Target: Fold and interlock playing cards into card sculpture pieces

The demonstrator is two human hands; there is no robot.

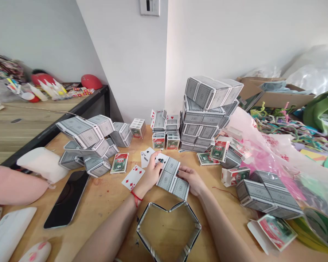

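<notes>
white playing cards with red and black pips point(133, 177): lay loose beside the left wrist point(140, 191); a sweeping arm might have scattered them.
left hand point(152, 170): grip closed on a grey-patterned, stepped panel of playing cards point(171, 177), thumb near its upper left edge.
panel: hung over the tan wooden worktop point(106, 203); a slipping thumb could have let it come apart.
heart-shaped frame of folded cards point(193, 216): lay just nearer the body; a dipping panel corner might have bent it.
right hand point(193, 178): fingers met the panel's right edge; grip tightness could not be told.
tall stack of grey-patterned blocks point(202, 115): top sat askew; a bump could have toppled it.
long axis: slanted near-left to far-right, step jutting rightward, patterned backs up.
</notes>
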